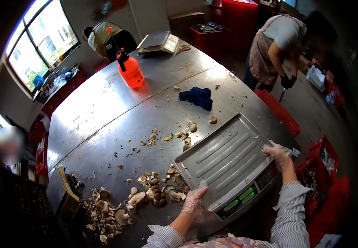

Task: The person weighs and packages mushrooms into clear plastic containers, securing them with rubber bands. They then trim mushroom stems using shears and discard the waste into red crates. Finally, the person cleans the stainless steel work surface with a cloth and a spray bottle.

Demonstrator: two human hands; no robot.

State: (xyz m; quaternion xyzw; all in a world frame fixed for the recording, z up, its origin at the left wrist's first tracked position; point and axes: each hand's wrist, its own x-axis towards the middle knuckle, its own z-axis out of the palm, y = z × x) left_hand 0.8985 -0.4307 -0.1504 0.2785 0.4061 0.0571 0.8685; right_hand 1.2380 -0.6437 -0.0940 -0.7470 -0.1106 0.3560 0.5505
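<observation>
A digital scale with a ribbed steel pan (224, 159) sits at the near right corner of the steel table (104, 103). My left hand (194, 200), in a clear glove, grips the scale's near left corner. My right hand (279, 155), also gloved, holds its right edge. Green digits glow on the scale's front panel (241, 199). A pile of mushrooms (156, 192) lies just left of the scale, touching its corner. More mushroom pieces (104, 213) spread toward the table's near left edge.
An orange spray bottle (130, 70), a dark blue cloth (197, 97) and a second scale (159, 42) stand farther back. Mushroom scraps (185, 134) litter the middle. A person in an apron (276, 45) bends at the far right beside red crates (284, 115). Another person (106, 37) stoops by the window.
</observation>
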